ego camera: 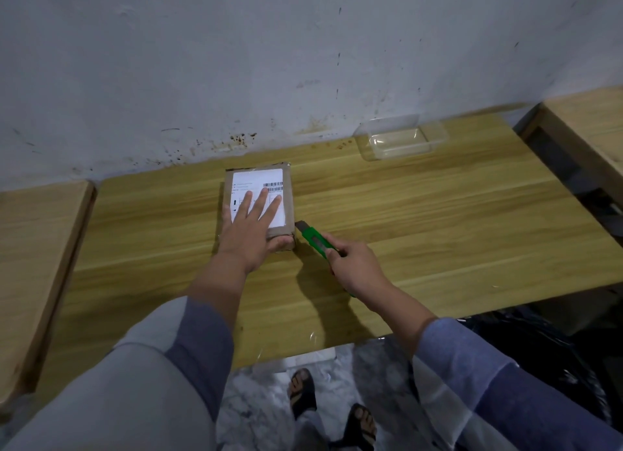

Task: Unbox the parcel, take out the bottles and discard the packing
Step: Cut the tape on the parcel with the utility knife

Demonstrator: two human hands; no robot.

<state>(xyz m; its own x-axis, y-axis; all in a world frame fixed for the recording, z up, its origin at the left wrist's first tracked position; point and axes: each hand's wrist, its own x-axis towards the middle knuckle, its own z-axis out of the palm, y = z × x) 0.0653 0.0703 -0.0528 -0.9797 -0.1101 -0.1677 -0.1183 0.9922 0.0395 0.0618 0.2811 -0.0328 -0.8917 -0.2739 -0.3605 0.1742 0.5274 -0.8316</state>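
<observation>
A small brown cardboard parcel (286, 177) with a white shipping label lies flat on the wooden table (438, 214), near the wall. My left hand (251, 229) rests flat on top of it, fingers spread and straight, thumb at the near edge. My right hand (354, 265) grips a green utility knife (313, 240), and the knife's tip touches the parcel's near right corner. No bottles are visible.
A clear plastic container (401, 137) sits at the back right of the table by the stained wall. Other wooden tables stand at the left (33, 248) and right (590, 120). A black bag (556, 349) lies under the table's right side.
</observation>
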